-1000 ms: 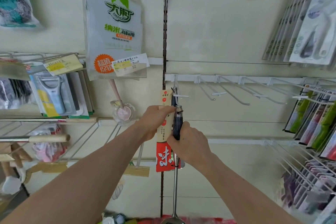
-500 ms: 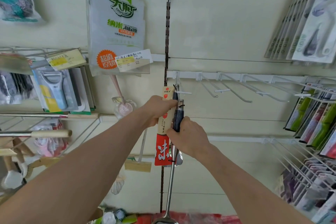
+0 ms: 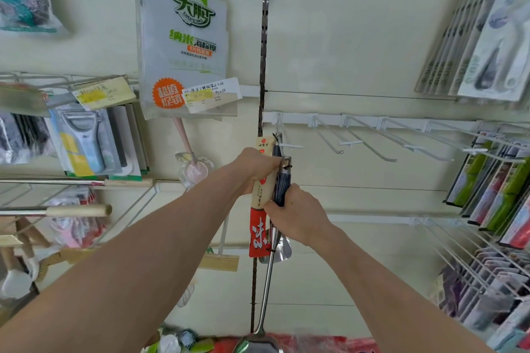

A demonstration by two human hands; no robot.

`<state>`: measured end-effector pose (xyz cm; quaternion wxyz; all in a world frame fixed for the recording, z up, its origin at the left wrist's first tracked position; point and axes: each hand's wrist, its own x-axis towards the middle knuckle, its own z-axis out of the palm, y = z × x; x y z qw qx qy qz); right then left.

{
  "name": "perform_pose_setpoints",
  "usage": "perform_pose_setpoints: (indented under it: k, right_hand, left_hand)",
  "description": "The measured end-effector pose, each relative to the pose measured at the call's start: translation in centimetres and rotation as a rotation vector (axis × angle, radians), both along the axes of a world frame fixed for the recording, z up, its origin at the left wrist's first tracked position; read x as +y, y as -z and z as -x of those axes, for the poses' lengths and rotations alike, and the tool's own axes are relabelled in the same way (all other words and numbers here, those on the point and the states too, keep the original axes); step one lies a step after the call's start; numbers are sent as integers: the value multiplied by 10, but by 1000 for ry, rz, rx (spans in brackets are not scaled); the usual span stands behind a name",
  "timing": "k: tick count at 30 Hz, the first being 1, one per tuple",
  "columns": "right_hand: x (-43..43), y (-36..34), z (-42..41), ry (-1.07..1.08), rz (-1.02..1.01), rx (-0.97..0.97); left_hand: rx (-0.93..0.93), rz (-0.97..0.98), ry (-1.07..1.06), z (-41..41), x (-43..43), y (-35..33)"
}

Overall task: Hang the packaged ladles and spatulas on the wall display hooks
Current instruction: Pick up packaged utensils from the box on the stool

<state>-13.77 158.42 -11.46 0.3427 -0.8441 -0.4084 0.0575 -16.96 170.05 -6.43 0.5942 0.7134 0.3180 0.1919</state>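
Wall: cream panel (image 3: 358,46), dark slotted upright (image 3: 263,51), white hook rail (image 3: 367,119).
Left hand (image 3: 258,166): curled round carded utensil (image 3: 261,183) at leftmost hook (image 3: 291,146).
Right hand (image 3: 298,215): gripping dark-handled utensil (image 3: 282,186) beside it.
Flanks: peelers (image 3: 83,140) left, carded packs (image 3: 493,180) right.

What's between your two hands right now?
In the head view, a beige-and-red packaged utensil, gripped by the left hand, and a dark-handled utensil, gripped by the right hand.

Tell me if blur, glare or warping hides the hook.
Head view: sharp around the left hand on the sleeved handle, right hand on the dark handle, and hook; wide-angle lens bends the rail; packets at lower right are smeared; even light, no glare.
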Motion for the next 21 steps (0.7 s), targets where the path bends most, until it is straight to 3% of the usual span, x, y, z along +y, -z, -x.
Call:
perform_pose_setpoints:
  k: [10, 15, 21]
  right_hand:
    - [-4, 3, -10, -40, -38, 62]
    - [8, -1, -21, 19, 51, -30]
    - [21, 6, -33, 73, 127, -176]
  left_hand:
    - [33, 5, -14, -11, 5, 2]
    - [-10, 4, -71, -18, 10, 8]
    - [38, -4, 4, -12, 20, 17]
